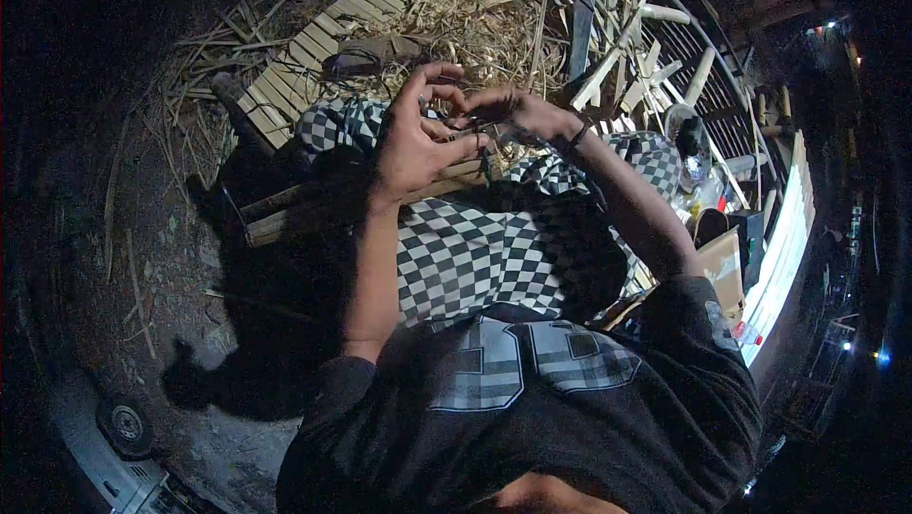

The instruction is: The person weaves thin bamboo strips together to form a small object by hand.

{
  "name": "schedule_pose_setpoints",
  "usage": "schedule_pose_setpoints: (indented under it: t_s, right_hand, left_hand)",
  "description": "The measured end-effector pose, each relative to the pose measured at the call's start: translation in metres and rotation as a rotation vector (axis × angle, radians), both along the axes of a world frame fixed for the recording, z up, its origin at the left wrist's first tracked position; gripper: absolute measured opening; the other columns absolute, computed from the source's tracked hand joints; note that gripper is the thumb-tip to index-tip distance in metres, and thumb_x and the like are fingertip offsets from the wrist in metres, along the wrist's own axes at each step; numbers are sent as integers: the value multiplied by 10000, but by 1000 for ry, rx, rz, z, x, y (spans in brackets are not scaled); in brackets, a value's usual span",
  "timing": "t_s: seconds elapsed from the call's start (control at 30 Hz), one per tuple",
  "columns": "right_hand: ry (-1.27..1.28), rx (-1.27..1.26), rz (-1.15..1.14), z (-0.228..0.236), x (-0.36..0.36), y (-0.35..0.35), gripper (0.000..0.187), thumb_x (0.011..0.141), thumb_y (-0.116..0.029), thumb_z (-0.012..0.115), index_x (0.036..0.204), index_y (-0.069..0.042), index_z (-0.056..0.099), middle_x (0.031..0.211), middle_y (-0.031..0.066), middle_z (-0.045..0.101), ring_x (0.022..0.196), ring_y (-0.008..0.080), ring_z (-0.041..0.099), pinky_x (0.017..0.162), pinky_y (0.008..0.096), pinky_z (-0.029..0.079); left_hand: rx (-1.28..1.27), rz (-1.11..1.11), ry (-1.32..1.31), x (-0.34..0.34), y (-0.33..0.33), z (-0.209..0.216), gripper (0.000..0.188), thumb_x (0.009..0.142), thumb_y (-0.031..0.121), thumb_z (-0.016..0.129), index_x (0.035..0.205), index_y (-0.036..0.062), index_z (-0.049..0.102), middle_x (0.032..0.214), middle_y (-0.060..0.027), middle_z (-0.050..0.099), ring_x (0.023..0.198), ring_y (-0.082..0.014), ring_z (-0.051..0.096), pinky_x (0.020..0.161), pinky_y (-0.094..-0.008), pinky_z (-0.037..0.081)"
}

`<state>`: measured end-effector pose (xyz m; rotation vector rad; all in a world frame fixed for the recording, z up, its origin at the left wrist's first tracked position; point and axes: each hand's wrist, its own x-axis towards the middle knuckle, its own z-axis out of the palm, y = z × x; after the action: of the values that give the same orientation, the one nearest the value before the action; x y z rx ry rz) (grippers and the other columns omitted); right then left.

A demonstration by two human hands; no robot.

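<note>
My left hand (pixel 415 145) is raised above my lap with its fingers curled and its thumb pointing right. My right hand (pixel 532 117) meets it from the right, its fingertips bent in close to the left fingers. Between the fingertips is a thin dark strand (pixel 487 164), part of which hangs below the left thumb. Its exact kind is too small and dark to tell. Under both hands lie my checkered trousers (pixel 451 253) and a wooden bar (pixel 313 205) across the legs.
Beyond my hands, a slatted bamboo platform (pixel 332 34) bears a heap of shavings (pixel 475 25). Split bamboo pieces (pixel 608 67) lie at the far right. To the right are a clear plastic bottle (pixel 686 143) and a cardboard piece (pixel 722 272). A machine with a wheel (pixel 125 422) stands lower left.
</note>
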<state>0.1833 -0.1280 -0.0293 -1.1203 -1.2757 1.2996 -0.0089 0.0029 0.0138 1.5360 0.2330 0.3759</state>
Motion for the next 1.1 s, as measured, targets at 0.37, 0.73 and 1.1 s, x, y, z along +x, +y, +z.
schedule_pose_setpoints:
  t_s: [0.37, 0.73, 1.1]
  right_hand:
    - [-36, -38, -183, -2, -15, 1, 210, 885, -160, 751, 1040, -19, 758, 956, 51, 750, 870, 126, 679, 829, 280, 536]
    - [-399, -200, -473, -4, 77, 45, 234, 935, -256, 689, 1023, -41, 714, 809, 43, 708, 687, 134, 646, 599, 306, 499]
    - [-1161, 193, -487, 7, 87, -10, 625, 842, -44, 711, 1421, -139, 496, 1223, 156, 640, 985, 303, 689, 846, 404, 573]
  left_hand:
    - [-29, -31, -28, -1, -1, 2, 798, 688, -11, 864, 1362, 89, 448, 1107, -83, 575, 787, -73, 635, 619, -188, 550]
    - [-53, -85, 30, -9, 1, 8, 805, 695, -29, 860, 1369, 85, 435, 1104, -81, 579, 663, -31, 607, 578, -174, 501]
    - [21, -47, 33, -9, 0, 14, 829, 695, -61, 848, 1395, 90, 429, 1111, -77, 587, 682, -51, 638, 586, -170, 491]
